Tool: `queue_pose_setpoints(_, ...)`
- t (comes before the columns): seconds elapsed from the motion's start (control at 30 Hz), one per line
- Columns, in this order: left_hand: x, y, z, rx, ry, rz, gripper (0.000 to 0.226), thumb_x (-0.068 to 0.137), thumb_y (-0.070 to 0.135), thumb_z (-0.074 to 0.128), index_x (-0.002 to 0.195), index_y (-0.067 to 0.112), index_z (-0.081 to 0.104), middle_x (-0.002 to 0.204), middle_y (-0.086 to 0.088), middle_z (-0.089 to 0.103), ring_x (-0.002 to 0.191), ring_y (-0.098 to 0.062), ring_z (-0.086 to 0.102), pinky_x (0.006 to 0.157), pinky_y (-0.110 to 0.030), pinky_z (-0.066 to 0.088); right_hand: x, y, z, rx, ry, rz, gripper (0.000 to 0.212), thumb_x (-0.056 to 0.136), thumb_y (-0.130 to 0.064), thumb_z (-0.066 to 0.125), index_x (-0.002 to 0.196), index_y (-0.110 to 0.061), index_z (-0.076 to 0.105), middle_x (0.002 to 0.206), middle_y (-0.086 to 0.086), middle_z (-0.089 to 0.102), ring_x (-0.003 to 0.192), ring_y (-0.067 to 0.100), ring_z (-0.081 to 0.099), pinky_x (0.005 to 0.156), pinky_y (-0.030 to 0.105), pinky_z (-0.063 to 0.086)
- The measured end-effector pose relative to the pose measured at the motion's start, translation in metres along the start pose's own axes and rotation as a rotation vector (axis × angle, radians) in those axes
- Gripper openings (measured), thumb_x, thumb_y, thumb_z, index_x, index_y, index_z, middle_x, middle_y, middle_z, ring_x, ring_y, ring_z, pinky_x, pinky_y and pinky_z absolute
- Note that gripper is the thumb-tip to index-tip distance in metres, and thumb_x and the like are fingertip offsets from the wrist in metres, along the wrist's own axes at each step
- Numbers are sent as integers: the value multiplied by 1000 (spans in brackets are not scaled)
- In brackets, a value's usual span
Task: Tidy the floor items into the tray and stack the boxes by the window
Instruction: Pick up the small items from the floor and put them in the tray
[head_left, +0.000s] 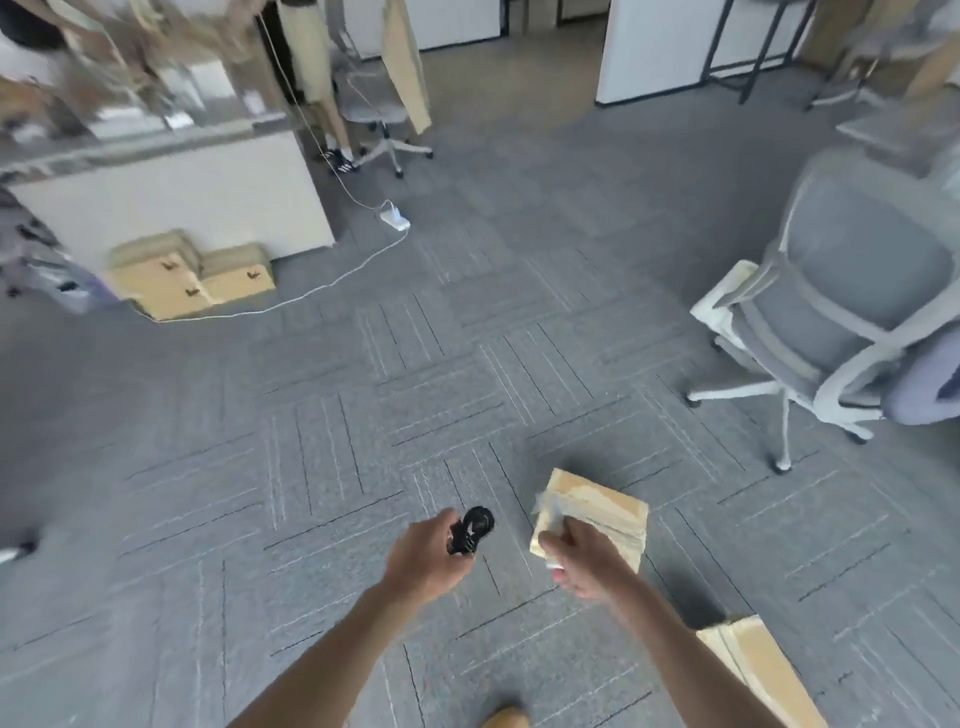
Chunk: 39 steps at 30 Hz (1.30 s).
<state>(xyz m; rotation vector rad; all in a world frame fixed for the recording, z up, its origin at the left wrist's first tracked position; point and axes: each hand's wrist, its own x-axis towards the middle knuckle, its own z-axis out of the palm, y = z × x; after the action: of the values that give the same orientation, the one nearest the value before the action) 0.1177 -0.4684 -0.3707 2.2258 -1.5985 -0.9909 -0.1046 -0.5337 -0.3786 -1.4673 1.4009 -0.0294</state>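
I see both hands in front of me, above the grey carpet floor (363, 415). The left hand (423, 558) has its grip pressed together around a small black item (471, 530), perhaps a coiled cable or a strap; I cannot tell which. The right hand (584, 561) pinches the near edge of a small cardboard box (597, 512), together with something pale and crumpled. Whether this box hangs in the grip or rests on the floor, I cannot say.

I judge the task is in an early or middle part. No tray is visible. Just behind the right grip, a second box (758, 670) lies on the floor. Far ahead of the left grip, more flat boxes (192, 283) sit beside a white partition (182, 208), not yet in a neat stack.
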Motion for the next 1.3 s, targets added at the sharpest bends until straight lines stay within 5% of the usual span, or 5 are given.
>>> queue_pose_setpoints(0.43, -218, -183, -149, -124, 329, -466, 29, 76, 33, 62, 103, 29, 55, 86, 5, 66, 70, -13, 63, 53, -26, 50, -68, -202, 201, -369, -324, -435, 21, 92, -36, 58, 90, -15, 56, 86, 6, 68, 74, 21, 70, 64, 32, 57)
queue_pose_setpoints(0.6, -314, -313, -201, -228, 461, -625, 26, 77, 33, 61, 102, 27, 57, 80, 5, 65, 65, -11, 61, 46, -22, 43, -98, -308, 351, -510, -466, -567, 22, 91, -37, 56, 81, -18, 53, 73, -6, 63, 59, 4, 61, 53, 22, 43)
queue_pose_setpoints(0.93, -508, -594, -315, -380, 699, -874, 26, 78, 30, 63, 102, 23, 56, 81, 6, 65, 64, -11, 62, 49, -21, 47, -172, -500, 700, -805, -740, -769, 21, 92, -45, 54, 86, -24, 54, 84, -2, 66, 68, 9, 65, 58, 23, 49)
queue_pose_setpoints(1.03, -557, -658, -345, -383, 767, -934, 26, 79, 30, 63, 103, 20, 58, 77, 6, 64, 62, -11, 59, 45, -15, 37, -199, -549, 782, -816, -775, -829, 22, 93, -43, 54, 88, -21, 56, 88, 1, 69, 64, 6, 64, 52, 18, 46)
queue_pose_setpoints(1.3, -617, -811, -413, -472, 881, -1029, 33, 75, 33, 65, 105, 19, 60, 81, 1, 68, 65, -17, 62, 49, -21, 43, -211, -653, 973, -889, -889, -903, 32, 94, -48, 48, 93, -19, 59, 76, -4, 69, 56, 0, 57, 54, 19, 43)
